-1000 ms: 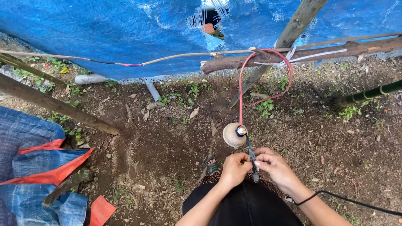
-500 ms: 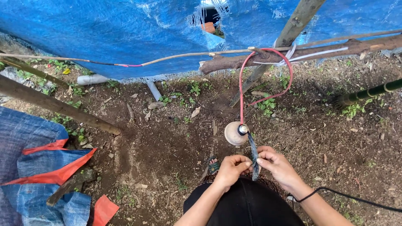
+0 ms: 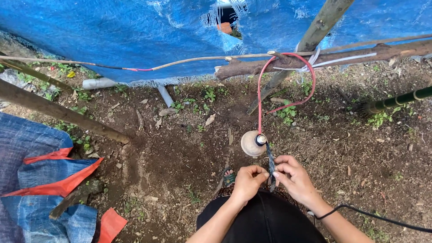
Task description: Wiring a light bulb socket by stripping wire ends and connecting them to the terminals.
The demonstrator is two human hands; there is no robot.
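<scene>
A light bulb [image 3: 252, 143] in a dark socket hangs low over the bare ground, just ahead of the person's knees, at the end of a red cable [image 3: 259, 96] that rises to a rough wooden pole [image 3: 315, 58] and loops over it. From the socket a dark, twisted strip of cord [image 3: 270, 163] runs down into the hands. The left hand [image 3: 248, 180] is closed, thumb and fingers pinched on the lower end of that cord. The right hand [image 3: 294, 176] is closed too, its fingertips pinching the same cord just beside the left, so both hands meet on it, touching or nearly so.

Compared with the views from a second and half a second ago, very little has shifted: the bulb hangs in the same spot, and the hands have stayed together on the cord, with only a slight regrip of the fingers. I judge the fine work on the cord end is ongoing rather than finished.

A thin black wire [image 3: 373, 217] trails from near the right wrist off to the right. A sandalled foot [image 3: 228, 177] shows just left of the left hand. Farther out, a torn blue tarp [image 3: 135, 31] hangs behind the pole, a slanted post [image 3: 310, 38] leans against it, a grey pipe [image 3: 100, 83] lies at its foot, and a folded blue and orange sheet [image 3: 40, 180] covers the ground at left.
</scene>
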